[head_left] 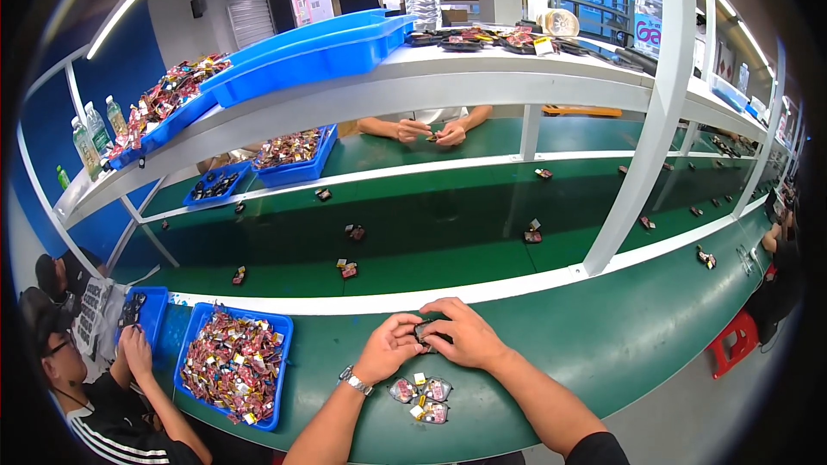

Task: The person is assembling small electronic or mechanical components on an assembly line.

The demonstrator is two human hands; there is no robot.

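Observation:
Both hands meet over the green bench top (pixel 551 353). My left hand (pixel 388 350), with a metal watch (pixel 355 381) on its wrist, grips a small dark flat part (pixel 423 337) by its left side. From above and the right, my right hand (pixel 466 336) has its fingers closed on the same part. The fingers cover most of it, so its exact kind cannot be made out. Just below the hands lies a small group of reddish and black flat pieces (pixel 435 390) with white and yellow tabs.
Left of my hands stands a blue tray (pixel 287 362) heaped with similar pieces. A co-worker (pixel 103 396) handles dark parts at another blue tray (pixel 153 314). Beyond a white rail (pixel 379 302), scattered pieces lie on a green belt (pixel 431 250). A white post (pixel 639 146) supports an overhead shelf (pixel 482 77).

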